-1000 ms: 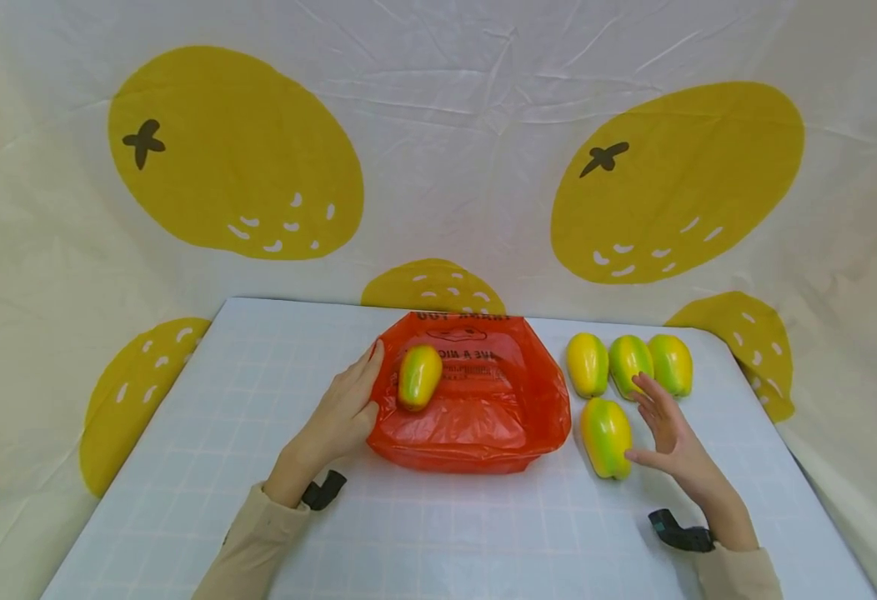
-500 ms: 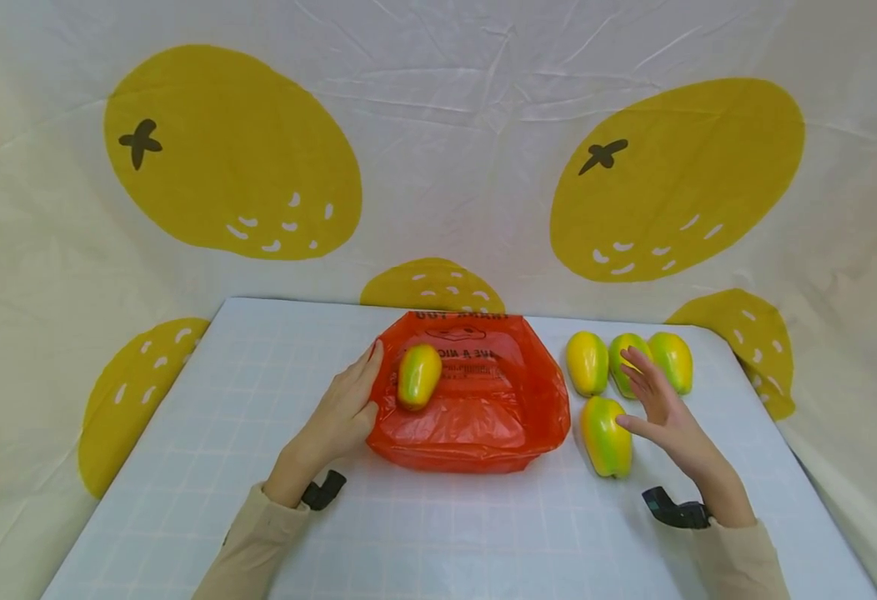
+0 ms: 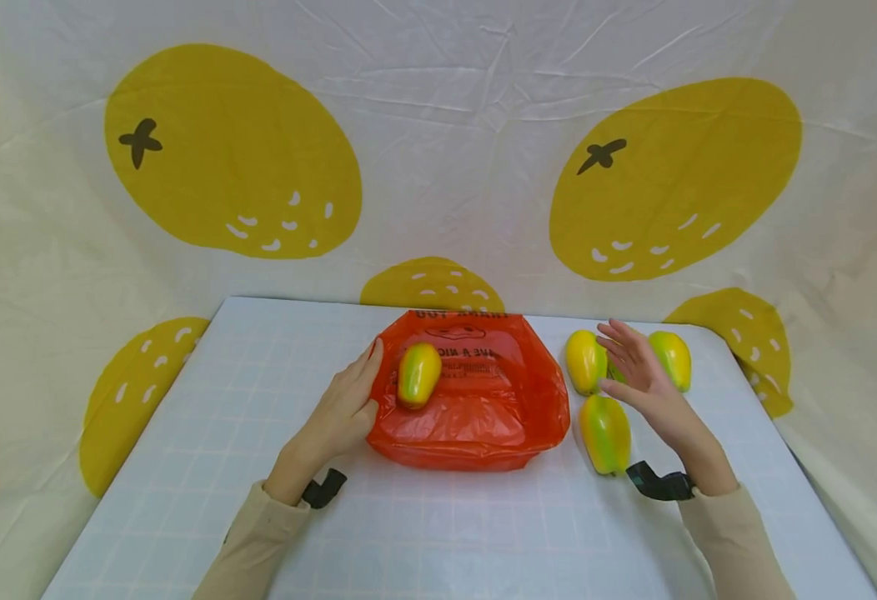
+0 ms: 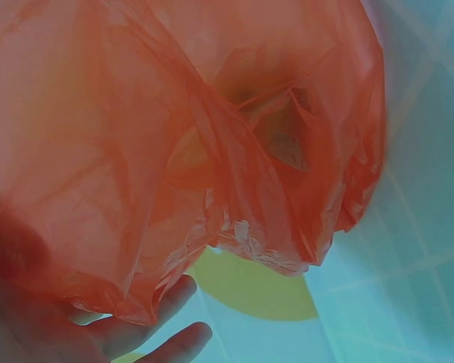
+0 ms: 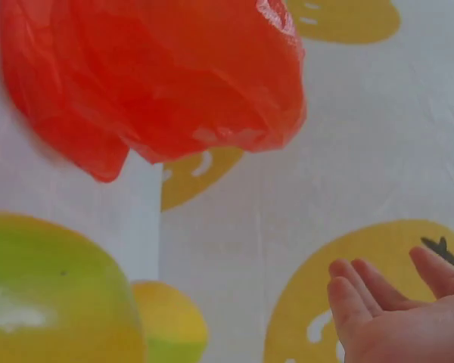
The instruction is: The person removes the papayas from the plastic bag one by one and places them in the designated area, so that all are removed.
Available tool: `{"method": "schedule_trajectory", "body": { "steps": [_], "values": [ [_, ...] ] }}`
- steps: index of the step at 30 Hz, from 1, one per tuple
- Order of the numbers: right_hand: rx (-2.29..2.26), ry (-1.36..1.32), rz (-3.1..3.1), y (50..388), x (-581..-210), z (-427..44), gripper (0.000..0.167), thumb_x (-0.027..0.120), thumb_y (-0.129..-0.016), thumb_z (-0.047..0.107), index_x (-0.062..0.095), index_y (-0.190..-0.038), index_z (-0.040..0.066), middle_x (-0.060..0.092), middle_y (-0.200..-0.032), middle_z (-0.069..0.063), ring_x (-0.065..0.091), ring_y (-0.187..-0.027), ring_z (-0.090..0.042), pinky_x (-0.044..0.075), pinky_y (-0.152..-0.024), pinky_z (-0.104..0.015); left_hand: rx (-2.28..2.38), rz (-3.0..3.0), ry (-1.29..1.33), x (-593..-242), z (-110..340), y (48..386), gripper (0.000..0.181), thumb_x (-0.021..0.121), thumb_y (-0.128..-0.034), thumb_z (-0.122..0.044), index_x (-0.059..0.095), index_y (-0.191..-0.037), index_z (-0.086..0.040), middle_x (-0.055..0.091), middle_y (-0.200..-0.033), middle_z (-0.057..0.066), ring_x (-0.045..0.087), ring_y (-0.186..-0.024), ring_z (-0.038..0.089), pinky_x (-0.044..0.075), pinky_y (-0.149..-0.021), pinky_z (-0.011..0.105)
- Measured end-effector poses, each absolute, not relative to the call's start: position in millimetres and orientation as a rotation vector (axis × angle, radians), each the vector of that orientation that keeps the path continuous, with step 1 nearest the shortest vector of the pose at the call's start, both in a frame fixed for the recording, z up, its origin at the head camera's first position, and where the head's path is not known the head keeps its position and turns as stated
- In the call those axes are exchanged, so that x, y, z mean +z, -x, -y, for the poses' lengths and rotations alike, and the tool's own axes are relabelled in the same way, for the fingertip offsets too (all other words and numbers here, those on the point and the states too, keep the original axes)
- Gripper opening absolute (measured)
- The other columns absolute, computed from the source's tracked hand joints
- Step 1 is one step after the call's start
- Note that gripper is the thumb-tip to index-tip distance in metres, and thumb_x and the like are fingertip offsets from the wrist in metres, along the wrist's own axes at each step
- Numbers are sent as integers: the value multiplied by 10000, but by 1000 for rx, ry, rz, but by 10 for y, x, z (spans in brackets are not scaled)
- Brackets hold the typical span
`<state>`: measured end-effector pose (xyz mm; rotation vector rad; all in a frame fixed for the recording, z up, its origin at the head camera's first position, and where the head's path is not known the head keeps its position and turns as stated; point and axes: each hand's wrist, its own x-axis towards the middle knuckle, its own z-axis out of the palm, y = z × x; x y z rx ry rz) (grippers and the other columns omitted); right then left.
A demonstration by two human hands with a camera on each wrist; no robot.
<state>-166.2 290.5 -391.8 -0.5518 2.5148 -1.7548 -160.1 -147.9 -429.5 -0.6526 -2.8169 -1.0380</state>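
Observation:
A red plastic bag [image 3: 476, 408] with dark print lies mouth open mid-table, one oblong yellow-green fruit [image 3: 419, 375] inside at its left. My left hand [image 3: 341, 408] holds the bag's left edge; the left wrist view shows its fingers [image 4: 178, 344] outside the plastic and a fingertip dimly through it. To the bag's right, my right hand [image 3: 644, 375] hovers with fingers spread, holding nothing. Similar fruits surround it: a left one [image 3: 584, 362], a right one [image 3: 671, 360], and a nearer one [image 3: 606, 433]. Another, behind the hand, is mostly hidden.
The table [image 3: 438, 533] has a pale grid-patterned cover. Behind it hangs a white cloth [image 3: 453, 183] printed with large yellow fruits. Each wrist wears a black band piece, the left one [image 3: 324, 489] and the right one [image 3: 659, 482].
My right hand has moved left and away from me, from beside the nearer fruit to over the back row. The left hand and the bag stay in place.

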Motion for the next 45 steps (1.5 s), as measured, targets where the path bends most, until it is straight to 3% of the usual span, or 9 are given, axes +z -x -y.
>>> {"method": "schedule_trajectory", "body": {
  "steps": [8,12,16,21,26,33,45],
  "values": [
    [-1956,398,-2452,1720,-3768,-2665,527,578,-1000,158,384,-1489,123,466,-1479,-46,445,-1354,-239,449,-974,-187,-1051,2800,663,-4287,1485,1599,774,489,-868,-6,158,-1567,18,175,-1631,172,241,-1466,364,216,-1148,602],
    [-1991,419,-2448,1737,-3689,-2542,461,582,-1000,158,456,-1428,41,518,-1423,-98,533,-1271,-183,463,-969,-195,-1054,2806,661,-4279,1486,1595,780,492,-869,-16,154,-1571,8,171,-1633,168,242,-1466,365,220,-1144,609],
    [-1931,452,-2502,1766,-3596,-2411,405,595,-995,176,534,-1367,30,552,-1376,-143,584,-1209,-179,483,-948,-206,-1047,2800,666,-4277,1489,1594,779,492,-865,-15,160,-1569,10,178,-1631,171,249,-1463,367,225,-1143,609],
    [-1819,468,-2562,1830,-3465,-2261,355,611,-989,212,603,-1301,42,635,-1270,-71,620,-1141,-178,504,-928,-220,-1039,2797,672,-4281,1486,1597,779,489,-861,-11,161,-1567,17,181,-1630,175,252,-1461,369,226,-1143,606],
    [-1683,486,-2621,1897,-3334,-2092,328,609,-990,230,631,-1261,47,657,-1231,-98,623,-1099,-180,509,-940,-263,-1048,2803,670,-4278,1485,1593,781,483,-857,-21,161,-1568,14,183,-1630,172,258,-1459,367,232,-1141,605],
    [-1519,502,-2669,2068,-3267,-1778,297,645,-962,215,667,-1192,29,672,-1172,-147,623,-1064,-271,517,-935,-498,-1047,2799,670,-4294,1483,1595,776,468,-856,-27,164,-1569,13,186,-1630,171,254,-1462,357,232,-1144,601],
    [-1305,691,-2741,2349,-3473,-1307,221,685,-920,111,702,-1096,-22,704,-1060,-128,652,-992,-280,530,-903,-435,-1056,2803,664,-4282,1483,1599,776,479,-861,-26,162,-1569,11,183,-1632,160,253,-1465,348,230,-1149,587]
  ]
}}
